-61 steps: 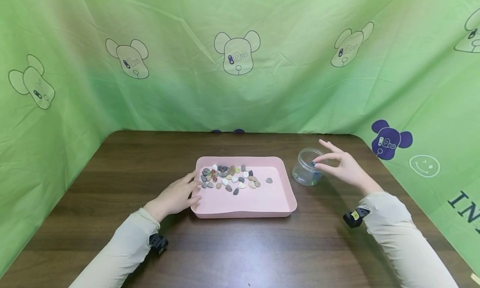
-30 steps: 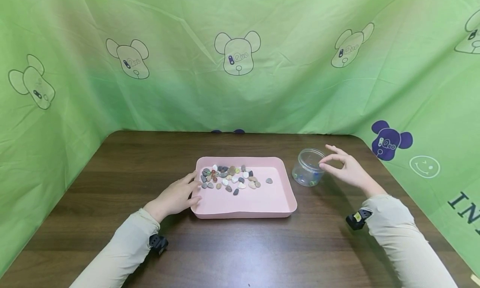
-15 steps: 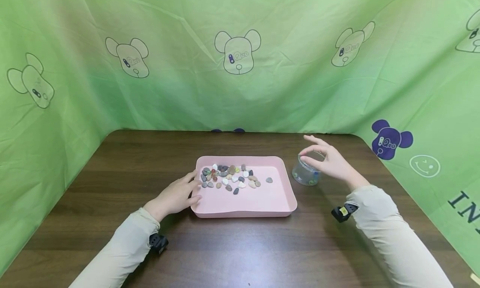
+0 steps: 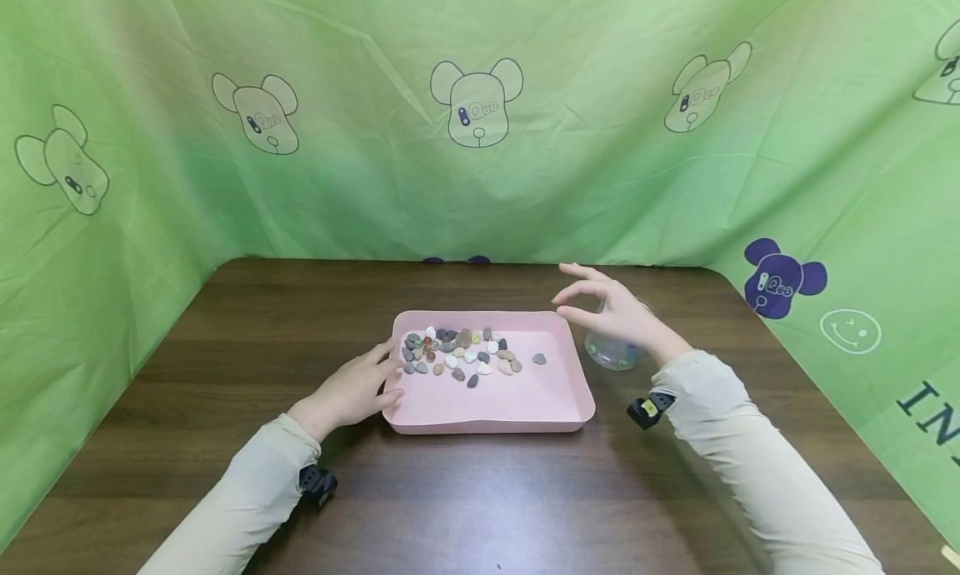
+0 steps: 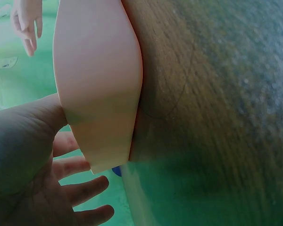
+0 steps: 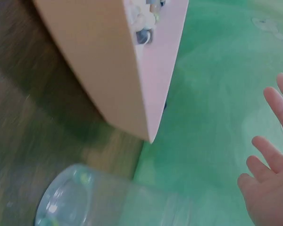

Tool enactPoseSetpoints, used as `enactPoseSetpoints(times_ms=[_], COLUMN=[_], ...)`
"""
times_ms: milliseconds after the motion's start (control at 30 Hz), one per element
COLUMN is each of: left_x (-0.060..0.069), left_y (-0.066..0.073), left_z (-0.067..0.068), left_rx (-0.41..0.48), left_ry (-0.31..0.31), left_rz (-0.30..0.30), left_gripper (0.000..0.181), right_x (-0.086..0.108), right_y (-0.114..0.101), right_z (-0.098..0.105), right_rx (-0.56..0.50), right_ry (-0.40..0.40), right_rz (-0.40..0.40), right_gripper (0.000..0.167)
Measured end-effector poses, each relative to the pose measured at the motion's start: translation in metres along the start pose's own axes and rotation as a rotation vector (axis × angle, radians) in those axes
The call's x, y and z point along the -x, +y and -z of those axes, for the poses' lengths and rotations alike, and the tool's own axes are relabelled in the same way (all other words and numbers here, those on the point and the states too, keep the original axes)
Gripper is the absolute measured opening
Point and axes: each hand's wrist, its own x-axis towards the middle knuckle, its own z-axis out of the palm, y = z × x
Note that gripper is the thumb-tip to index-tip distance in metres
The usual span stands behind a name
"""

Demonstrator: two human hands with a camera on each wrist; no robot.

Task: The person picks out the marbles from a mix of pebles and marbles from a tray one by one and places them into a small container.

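Note:
My left hand [image 4: 352, 396] rests at the left rim of a pink tray [image 4: 487, 404]. In the left wrist view, the thumb and nearest fingers reach over the tray's edge, while the other fingers [image 5: 92, 190] extend loosely beside it. Small grey, white and tan pebbles [image 4: 458, 375] lie mostly in the tray's left and middle. Reddish glass marbles [image 4: 430, 355] and a yellow-green one [image 4: 476, 339] sit among them. Between the tray's right end and the jar, in the air, is my right hand [image 4: 611, 312], its fingers apart and holding nothing. It partly hides a clear jar [image 4: 611, 354] containing several marbles.
One grey pebble [image 4: 539, 359] lies apart toward the tray's right side. The brown wooden table [image 4: 480, 508] extends around the tray and jar. A green patterned cloth [image 4: 360, 200] hangs behind the table and along both sides.
A blue marble left my right fingers for the jar. That hand drew back right, then swept left across the jar toward the tray. My left hand stayed at the tray's rim.

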Motion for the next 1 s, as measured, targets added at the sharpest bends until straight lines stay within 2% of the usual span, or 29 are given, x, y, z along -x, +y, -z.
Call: enactPoseSetpoints(times_ms=[233, 567, 1000], left_x=[-0.001, 0.000, -0.001], left_y=[-0.001, 0.000, 0.000], left_z=[-0.001, 0.000, 0.000], left_rx=[-0.020, -0.004, -0.023], left_ry=[0.009, 0.001, 0.014], left_rz=[-0.017, -0.002, -0.016], left_gripper=[0.044, 0.044, 0.044], right_x=[-0.016, -0.036, -0.051], right_y=[-0.009, -0.013, -0.011], right_z=[-0.009, -0.024, -0.049], right_rx=[-0.023, -0.054, -0.078], right_ry=[-0.038, -0.075, -0.103], right_rz=[0.029, 0.028, 0.033], right_gripper=[0.015, 0.018, 0.021])
